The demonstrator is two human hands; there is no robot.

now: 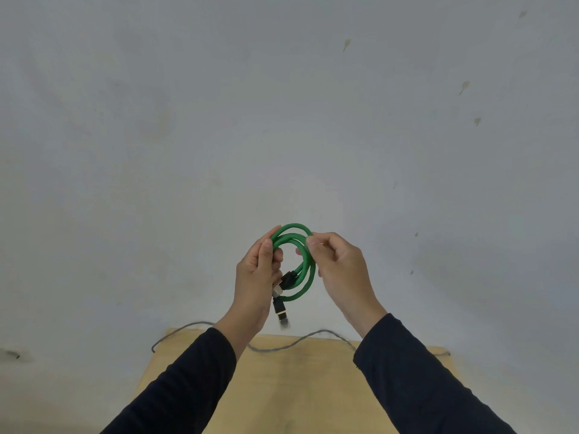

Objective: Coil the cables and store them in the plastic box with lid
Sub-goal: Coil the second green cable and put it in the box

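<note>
Cable: green cable coiled, held aloft
Left hand: grip grasping coil's left side
Right hand: grip pinching coil's right
Surface: grey cable lying loose

You're looking at a bright green round cable wound in loops, plain in colour with no stripe or print along it. Its connectors are black, tipped with gold and silver metal. Your long sleeves are dark navy, solid and unpatterned. The flat wooden tabletop is a pale tan. A thin grey cable runs across it in a wavy line. The wall is whitish grey, flecked with small brownish marks.
</note>
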